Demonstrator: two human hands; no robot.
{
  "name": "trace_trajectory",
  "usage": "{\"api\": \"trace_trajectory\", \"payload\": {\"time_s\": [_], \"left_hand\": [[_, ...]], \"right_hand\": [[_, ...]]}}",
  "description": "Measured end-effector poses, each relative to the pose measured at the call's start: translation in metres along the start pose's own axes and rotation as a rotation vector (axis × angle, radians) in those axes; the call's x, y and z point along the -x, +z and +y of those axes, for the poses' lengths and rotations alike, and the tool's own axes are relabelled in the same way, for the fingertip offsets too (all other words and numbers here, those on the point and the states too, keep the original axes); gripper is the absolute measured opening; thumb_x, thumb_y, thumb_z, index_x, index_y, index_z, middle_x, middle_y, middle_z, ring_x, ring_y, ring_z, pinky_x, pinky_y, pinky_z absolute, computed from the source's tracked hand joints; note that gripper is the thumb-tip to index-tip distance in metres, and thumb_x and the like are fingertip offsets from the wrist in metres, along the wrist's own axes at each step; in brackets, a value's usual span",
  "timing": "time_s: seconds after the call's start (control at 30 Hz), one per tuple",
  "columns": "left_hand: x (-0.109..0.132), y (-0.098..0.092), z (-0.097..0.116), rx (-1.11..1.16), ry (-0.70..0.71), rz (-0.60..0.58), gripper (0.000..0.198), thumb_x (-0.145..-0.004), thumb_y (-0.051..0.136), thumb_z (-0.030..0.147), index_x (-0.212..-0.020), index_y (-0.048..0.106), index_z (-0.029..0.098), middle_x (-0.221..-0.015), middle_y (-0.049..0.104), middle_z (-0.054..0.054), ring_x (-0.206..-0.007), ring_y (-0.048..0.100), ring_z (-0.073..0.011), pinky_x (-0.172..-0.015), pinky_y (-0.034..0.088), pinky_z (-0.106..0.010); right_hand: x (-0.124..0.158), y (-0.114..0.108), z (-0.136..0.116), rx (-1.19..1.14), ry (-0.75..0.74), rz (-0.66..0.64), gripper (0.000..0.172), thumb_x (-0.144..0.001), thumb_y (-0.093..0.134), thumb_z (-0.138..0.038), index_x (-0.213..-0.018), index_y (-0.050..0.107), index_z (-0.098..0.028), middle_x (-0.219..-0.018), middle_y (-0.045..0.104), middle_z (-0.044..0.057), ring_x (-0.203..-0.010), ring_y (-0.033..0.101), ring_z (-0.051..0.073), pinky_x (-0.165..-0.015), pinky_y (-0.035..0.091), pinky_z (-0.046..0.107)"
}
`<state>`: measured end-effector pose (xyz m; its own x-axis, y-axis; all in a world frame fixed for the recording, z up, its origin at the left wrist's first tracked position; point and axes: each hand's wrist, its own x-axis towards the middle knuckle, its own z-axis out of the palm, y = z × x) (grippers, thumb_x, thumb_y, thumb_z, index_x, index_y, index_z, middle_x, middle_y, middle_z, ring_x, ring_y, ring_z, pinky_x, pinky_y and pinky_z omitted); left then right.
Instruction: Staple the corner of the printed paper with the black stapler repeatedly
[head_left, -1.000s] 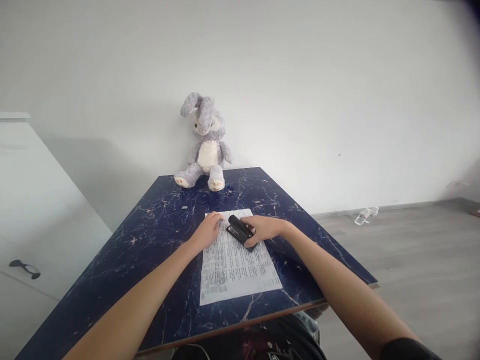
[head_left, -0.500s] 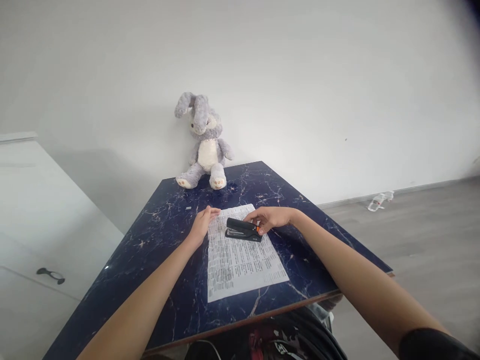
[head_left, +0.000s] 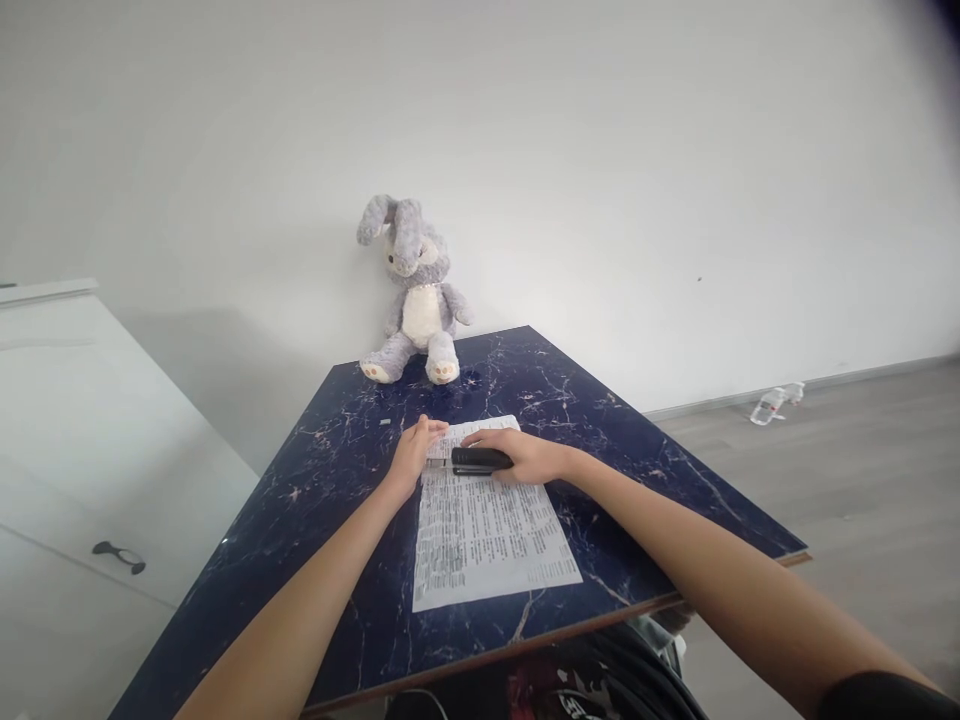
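A black stapler [head_left: 480,458] is over the upper part of a printed sheet of paper [head_left: 495,540], with my right hand [head_left: 529,458] wrapped around its right end. A thin pale strip shows at the stapler's left end, too small to make out. My left hand [head_left: 411,455] rests at the upper left edge of the paper, close to the stapler's left end. Its fingers are stretched out toward the right, and the thumb is partly hidden. Both the paper and my left hand are on the dark blue marbled table [head_left: 330,530].
A grey plush rabbit [head_left: 422,310] sits at the table's back edge against the wall. Left of it on the table lies a small pale piece [head_left: 385,421]. A white cabinet [head_left: 97,450] stands to the left. Clear plastic bottles [head_left: 769,407] lie on the floor at right.
My right hand has shifted its grip farther over the stapler, which now lies more level; its orange part is covered. My left hand stays near the paper's edge. The view has shifted slightly.
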<state>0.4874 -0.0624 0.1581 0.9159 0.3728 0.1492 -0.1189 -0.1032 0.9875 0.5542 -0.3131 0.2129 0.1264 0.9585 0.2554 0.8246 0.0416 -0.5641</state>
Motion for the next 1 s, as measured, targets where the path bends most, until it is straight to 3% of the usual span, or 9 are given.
{"api": "trace_trajectory", "payload": {"time_s": [0.13,0.23,0.33,0.5,0.63,0.73,0.87,0.93,1.0], "left_hand": [[0.002,-0.001,0.012,0.256,-0.076,0.061,0.051,-0.101,0.045,0.058,-0.097,0.071,0.015,-0.124,0.072,-0.019,-0.126,0.065,-0.0282,-0.116,0.045,-0.046],[0.004,-0.003,0.023,0.482,-0.230,-0.058,0.048,-0.102,0.044,0.054,-0.101,0.069,0.014,-0.129,0.069,-0.021,-0.128,0.064,-0.0296,-0.114,0.048,-0.045],[0.007,-0.003,0.029,0.522,-0.336,-0.169,0.044,-0.103,0.046,0.047,-0.101,0.070,0.011,-0.126,0.070,-0.023,-0.128,0.064,-0.0312,-0.114,0.050,-0.045],[0.010,0.001,0.027,0.469,-0.350,-0.203,0.018,-0.095,0.060,0.013,-0.108,0.071,0.007,-0.125,0.071,-0.020,-0.126,0.066,-0.0279,-0.114,0.051,-0.037],[0.008,0.002,0.025,0.447,-0.185,0.081,0.017,-0.089,0.057,-0.002,-0.102,0.067,0.006,-0.116,0.074,-0.022,-0.113,0.073,-0.0257,-0.113,0.051,-0.039],[0.009,0.001,0.030,0.386,0.027,0.253,0.010,-0.095,0.059,0.008,-0.104,0.061,0.011,-0.117,0.073,-0.019,-0.108,0.074,-0.0234,-0.111,0.052,-0.043],[0.018,0.003,0.042,0.101,0.301,0.233,0.027,-0.095,0.069,0.033,-0.112,0.058,0.016,-0.112,0.075,-0.015,-0.101,0.076,-0.0249,-0.101,0.058,-0.046],[0.026,0.007,0.048,-0.043,0.367,0.178,0.031,-0.095,0.068,0.042,-0.113,0.057,0.018,-0.106,0.077,-0.013,-0.091,0.078,-0.0240,-0.089,0.062,-0.041],[0.035,0.011,0.051,-0.184,0.434,0.095,0.032,-0.096,0.065,0.045,-0.113,0.056,0.019,-0.100,0.078,-0.010,-0.079,0.078,-0.0215,-0.075,0.063,-0.035]], "right_hand": [[0.002,0.001,0.003,0.223,-0.053,0.199,0.068,-0.084,0.048,-0.002,-0.150,0.050,-0.019,-0.154,0.050,0.012,-0.137,0.053,0.028,-0.113,0.045,0.044],[0.002,0.004,0.003,0.512,-0.061,0.264,0.063,-0.092,0.038,0.001,-0.150,0.050,-0.019,-0.156,0.049,0.013,-0.146,0.043,0.030,-0.115,0.043,0.049],[-0.001,0.011,0.002,0.680,-0.071,0.248,0.055,-0.100,0.035,-0.002,-0.149,0.051,-0.021,-0.154,0.051,0.012,-0.151,0.037,0.031,-0.118,0.041,0.049],[-0.006,0.021,0.008,0.700,-0.055,0.301,0.056,-0.091,0.047,0.002,-0.142,0.056,-0.020,-0.147,0.055,0.014,-0.138,0.051,0.032,-0.105,0.052,0.045],[-0.006,0.017,0.014,0.317,0.156,0.498,0.045,-0.078,0.059,-0.002,-0.120,0.067,-0.016,-0.119,0.067,0.012,-0.099,0.067,0.024,-0.077,0.054,0.031],[-0.006,0.010,0.015,0.029,0.325,0.464,0.018,-0.077,0.068,-0.015,-0.096,0.071,-0.014,-0.086,0.067,0.003,-0.075,0.063,0.019,-0.065,0.046,0.027],[-0.006,0.010,0.017,-0.077,0.363,0.321,0.013,-0.076,0.074,-0.019,-0.088,0.071,-0.014,-0.076,0.065,-0.001,-0.068,0.058,0.016,-0.061,0.040,0.026],[-0.007,0.013,0.018,0.005,0.289,0.282,0.014,-0.076,0.076,-0.019,-0.088,0.072,-0.014,-0.077,0.065,0.000,-0.069,0.058,0.017,-0.065,0.042,0.027],[-0.007,0.014,0.018,0.135,0.164,0.315,0.028,-0.078,0.082,-0.028,-0.101,0.073,-0.014,-0.089,0.068,0.005,-0.080,0.060,0.021,-0.074,0.047,0.032]]}}
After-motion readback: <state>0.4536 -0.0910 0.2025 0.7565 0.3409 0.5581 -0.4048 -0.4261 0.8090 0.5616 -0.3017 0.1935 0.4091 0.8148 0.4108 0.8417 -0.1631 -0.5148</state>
